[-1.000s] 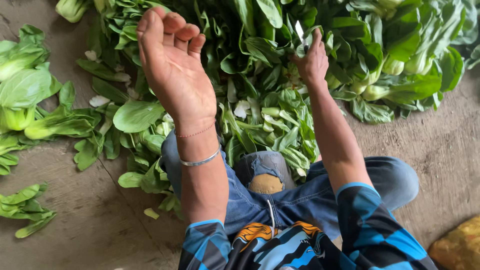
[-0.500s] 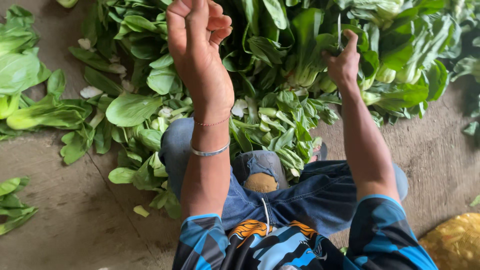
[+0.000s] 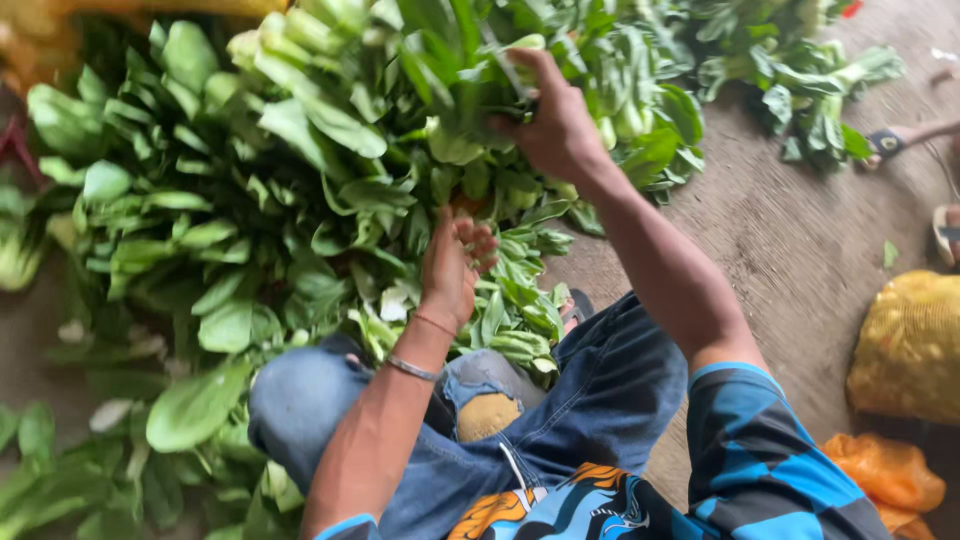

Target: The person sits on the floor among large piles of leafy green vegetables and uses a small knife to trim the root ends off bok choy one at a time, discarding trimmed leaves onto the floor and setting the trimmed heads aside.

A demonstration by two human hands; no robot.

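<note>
So the big landmark here is the heap of leafy greens (image 3: pixel 300 170) spread over the floor straight ahead of the person, stems and leaves pointing every which way. Everything else sits relative to that heap.

Nearest its front edge are the knees in torn jeans (image 3: pixel 480 400), with loose leaves spilling right up against them. Off past the heap's right side there's a yellow mesh sack (image 3: pixel 905 345) on the concrete, well apart from the action.

The right hand (image 3: pixel 555 125) is reached up into the far top of the heap, fingers curled shut around a bunch of greens (image 3: pixel 520 60). That bunch looks like it runs roughly upright from the fist, leafy end toward the heap's far side, though it blends into the pile so I can't be sure where it ends.

The left hand (image 3: pixel 455 265) hangs lower, over the heap's near edge, palm up, fingers loosely half-curled, holding nothing I can see. So the right hand is clearly the one on the bunch; the left is below and just toward the body from it.
</note>
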